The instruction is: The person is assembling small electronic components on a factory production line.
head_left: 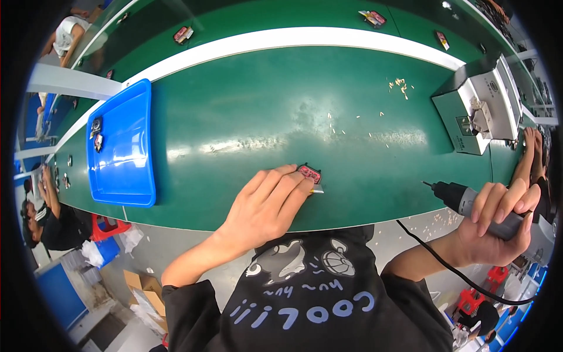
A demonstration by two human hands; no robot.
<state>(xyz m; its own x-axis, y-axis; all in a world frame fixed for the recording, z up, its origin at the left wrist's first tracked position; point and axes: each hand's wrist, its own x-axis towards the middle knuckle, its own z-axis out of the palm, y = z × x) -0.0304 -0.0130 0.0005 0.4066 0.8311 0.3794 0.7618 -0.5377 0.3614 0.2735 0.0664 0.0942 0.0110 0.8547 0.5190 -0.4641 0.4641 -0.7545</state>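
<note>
My left hand (261,205) rests on the near part of the green table, its fingers closed on a small red circuit board (309,171) in a black housing. A silvery flat piece (317,189) sticks out from under the fingertips; the hand hides part of the board. Off to the right, my right hand (495,226) is wrapped round a black and grey electric screwdriver (454,196). Its thin bit points left, apart from the board, and a black cord (431,249) hangs from the tool in a curve.
A blue tray (148,144) with small black parts (97,132) stands at the left. A white and grey box-shaped machine (472,108) with a metal mechanism stands at the right. Small screws (402,87) lie scattered on the table. Beyond a white rail (293,36), more boards (183,35) lie on a green surface.
</note>
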